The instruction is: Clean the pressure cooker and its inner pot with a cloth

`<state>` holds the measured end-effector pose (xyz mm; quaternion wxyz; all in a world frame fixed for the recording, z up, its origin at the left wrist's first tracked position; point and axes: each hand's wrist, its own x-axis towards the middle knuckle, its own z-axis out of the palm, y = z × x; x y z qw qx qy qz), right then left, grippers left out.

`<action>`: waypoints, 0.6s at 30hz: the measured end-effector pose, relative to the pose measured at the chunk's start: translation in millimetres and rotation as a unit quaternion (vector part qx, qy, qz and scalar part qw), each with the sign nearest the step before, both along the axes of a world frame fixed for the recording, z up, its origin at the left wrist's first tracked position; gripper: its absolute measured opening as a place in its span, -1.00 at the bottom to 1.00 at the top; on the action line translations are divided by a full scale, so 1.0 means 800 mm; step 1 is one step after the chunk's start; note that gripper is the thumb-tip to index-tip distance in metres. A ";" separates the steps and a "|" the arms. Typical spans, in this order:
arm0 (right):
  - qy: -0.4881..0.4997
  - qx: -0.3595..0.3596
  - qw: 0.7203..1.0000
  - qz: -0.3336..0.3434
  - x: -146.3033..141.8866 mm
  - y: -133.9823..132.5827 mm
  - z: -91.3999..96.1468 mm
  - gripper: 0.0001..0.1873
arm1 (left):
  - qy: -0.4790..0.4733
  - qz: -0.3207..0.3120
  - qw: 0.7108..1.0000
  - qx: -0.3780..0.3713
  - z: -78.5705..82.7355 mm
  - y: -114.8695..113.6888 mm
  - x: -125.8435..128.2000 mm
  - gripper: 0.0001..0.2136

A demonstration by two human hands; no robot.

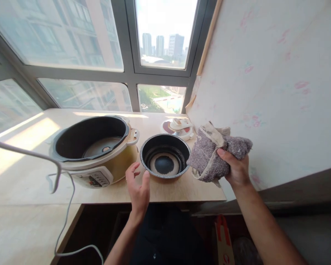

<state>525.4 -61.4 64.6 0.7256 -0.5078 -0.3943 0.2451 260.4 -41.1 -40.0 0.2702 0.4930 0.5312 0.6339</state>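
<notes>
Towel within right fingers

Sunlit window; pale wall

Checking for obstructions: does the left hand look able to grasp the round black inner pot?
Probably yes: the open left hand hovers right beside the round black inner pot, with nothing between them.

The cloth hides the right hand's palm; the white cord runs off the left and bottom edges.
</notes>
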 end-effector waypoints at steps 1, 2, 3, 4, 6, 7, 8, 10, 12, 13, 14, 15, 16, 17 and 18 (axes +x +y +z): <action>0.002 -0.003 1.000 0.016 -0.008 0.012 0.005 -0.61 | -0.014 -0.009 0.999 -0.036 0.001 0.012 -0.001 -0.58; 0.003 -0.009 0.999 0.032 -0.015 0.025 0.009 -0.62 | -0.035 -0.025 0.997 -0.070 0.001 0.023 0.000 -0.52; 0.002 -0.017 0.999 0.045 -0.022 0.038 0.010 -0.62 | -0.060 -0.043 0.993 -0.097 0.001 0.034 0.002 -0.47; 0.000 -0.025 0.998 0.056 -0.028 0.052 0.010 -0.62 | -0.082 -0.063 0.988 -0.115 0.001 0.044 0.004 -0.44; -0.013 -0.044 0.996 0.074 -0.040 0.079 0.005 -0.60 | -0.110 -0.098 0.981 -0.123 -0.001 0.061 0.008 -0.43; -0.021 -0.057 0.995 0.082 -0.045 0.092 0.001 -0.57 | -0.114 -0.107 0.980 -0.120 -0.003 0.069 0.010 -0.43; -0.031 -0.072 0.993 0.091 -0.049 0.105 -0.005 -0.54 | -0.113 -0.110 0.980 -0.119 -0.005 0.075 0.012 -0.43; -0.059 -0.111 0.985 0.116 -0.059 0.129 -0.017 -0.47 | -0.108 -0.103 0.981 -0.121 -0.009 0.083 0.015 -0.42; -0.106 -0.152 0.972 0.145 -0.068 0.150 -0.031 -0.43 | -0.113 -0.094 0.982 -0.118 -0.013 0.085 0.016 -0.41; -0.137 -0.169 0.963 0.159 -0.073 0.160 -0.038 -0.43 | -0.118 -0.094 0.982 -0.113 -0.015 0.085 0.017 -0.41; -0.171 -0.182 0.953 0.171 -0.079 0.169 -0.044 -0.44 | -0.122 -0.096 0.982 -0.107 -0.016 0.085 0.017 -0.41; -0.207 -0.191 0.942 0.181 -0.085 0.178 -0.051 -0.45 | -0.125 -0.101 0.982 -0.102 -0.016 0.084 0.017 -0.42; -0.239 -0.195 0.932 0.188 -0.092 0.187 -0.056 -0.46 | -0.127 -0.108 0.981 -0.099 -0.017 0.083 0.016 -0.43; -0.267 -0.197 0.923 0.193 -0.099 0.195 -0.062 -0.46 | -0.127 -0.116 0.980 -0.097 -0.017 0.082 0.015 -0.43; -0.289 -0.197 0.916 0.198 -0.107 0.202 -0.067 -0.47 | -0.126 -0.123 0.980 -0.097 -0.017 0.082 0.014 -0.44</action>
